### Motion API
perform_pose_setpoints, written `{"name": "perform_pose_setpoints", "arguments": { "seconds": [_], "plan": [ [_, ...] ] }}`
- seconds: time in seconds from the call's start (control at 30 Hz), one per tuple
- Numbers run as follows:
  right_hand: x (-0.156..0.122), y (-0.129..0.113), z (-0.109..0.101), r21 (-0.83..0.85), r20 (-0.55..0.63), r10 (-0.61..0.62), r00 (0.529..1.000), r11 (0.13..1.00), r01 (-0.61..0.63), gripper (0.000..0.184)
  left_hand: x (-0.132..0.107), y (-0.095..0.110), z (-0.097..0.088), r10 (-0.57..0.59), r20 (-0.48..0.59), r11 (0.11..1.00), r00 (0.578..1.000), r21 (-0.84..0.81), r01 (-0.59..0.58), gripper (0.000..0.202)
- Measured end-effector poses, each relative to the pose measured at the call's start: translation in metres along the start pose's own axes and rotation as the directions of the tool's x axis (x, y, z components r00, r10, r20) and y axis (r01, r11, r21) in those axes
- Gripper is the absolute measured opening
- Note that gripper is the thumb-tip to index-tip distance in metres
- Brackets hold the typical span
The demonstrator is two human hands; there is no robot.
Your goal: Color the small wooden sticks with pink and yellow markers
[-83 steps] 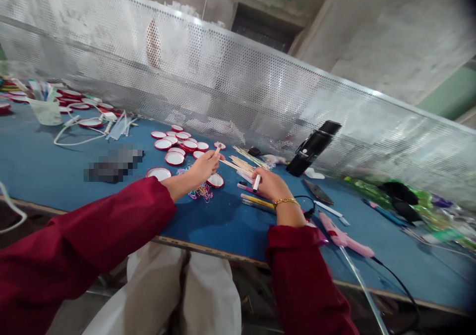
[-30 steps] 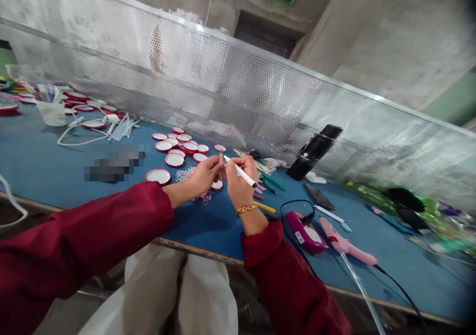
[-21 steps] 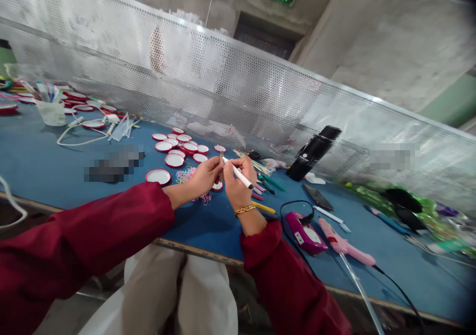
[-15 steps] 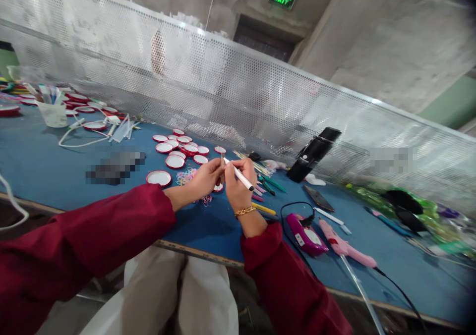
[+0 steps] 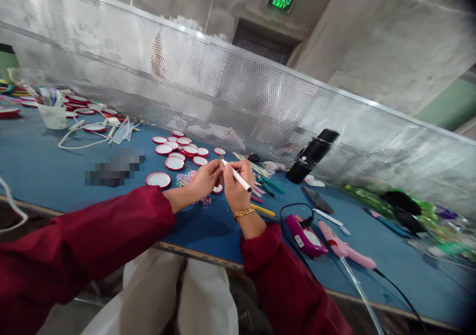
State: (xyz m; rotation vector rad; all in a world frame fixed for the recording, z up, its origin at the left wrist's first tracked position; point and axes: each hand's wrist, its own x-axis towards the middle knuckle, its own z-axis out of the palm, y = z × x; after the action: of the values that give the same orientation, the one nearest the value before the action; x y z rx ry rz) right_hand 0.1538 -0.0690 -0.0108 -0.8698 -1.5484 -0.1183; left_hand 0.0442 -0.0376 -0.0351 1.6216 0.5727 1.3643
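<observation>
My left hand pinches a thin wooden stick and holds it upright above the blue table. My right hand grips a white marker pen with its tip against the stick. Both hands meet over a tangle of coloured rubber bands and a red-rimmed white lid. Both arms wear dark red sleeves; a gold bracelet circles my right wrist.
Several red-rimmed lids lie ahead left. Wooden sticks and coloured pens lie to the right. A purple device, a pink glue gun, a black bottle and a phone sit further right. A perforated metal screen backs the table.
My right hand came left from the pens with the marker and met my left hand at the stick. For the last second both hands have stayed together with only small shifts.
</observation>
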Motion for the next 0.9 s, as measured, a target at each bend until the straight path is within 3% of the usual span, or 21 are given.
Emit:
{"name": "perform_pose_setpoints", "arguments": {
  "seconds": [0.53, 0.73, 0.9],
  "plan": [
    [0.0005, 0.0018, 0.0016, 0.017, 0.017, 0.032, 0.999, 0.999, -0.033, 0.013, -0.0001, 0.0019, -0.0002, 0.001, -0.023, 1.000, 1.000, 0.013, -0.001, 0.025],
    [-0.0009, 0.0072, 0.0024, 0.033, 0.032, 0.096, 0.995, 0.995, -0.097, 0.012, 0.0006, 0.0029, 0.0016, 0.003, -0.024, 1.000, 1.000, -0.006, -0.003, 0.026],
    [-0.0005, 0.0055, 0.0021, 0.024, 0.017, 0.057, 0.998, 0.998, -0.057, 0.012, 0.0005, 0.0039, 0.0018, 0.005, -0.027, 1.000, 1.000, -0.020, -0.005, 0.026]
  ]
}}
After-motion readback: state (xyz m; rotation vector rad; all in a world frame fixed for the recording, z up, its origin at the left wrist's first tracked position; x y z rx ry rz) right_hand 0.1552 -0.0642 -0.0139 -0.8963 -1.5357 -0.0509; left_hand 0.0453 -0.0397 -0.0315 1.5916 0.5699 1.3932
